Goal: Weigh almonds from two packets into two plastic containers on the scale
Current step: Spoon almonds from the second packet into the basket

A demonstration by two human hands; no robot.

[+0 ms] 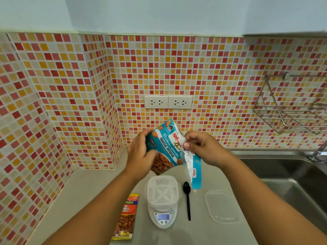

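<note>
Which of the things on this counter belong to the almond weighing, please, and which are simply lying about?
Part of the job:
- teal almond packet, held by the left hand and right hand, torn strip hanging
- orange almond packet
- scale
- white container on the scale

Lying about or unclear:
- black spoon
- clear lid
- wire rack
- sink
- wall sockets

Both hands (pixel 141 152) raised, fingers curled

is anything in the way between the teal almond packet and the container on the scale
Nothing visible. The teal packet, held in both hands, hangs just above and behind the white container on the scale; only its torn strip dangles to the right.
</note>
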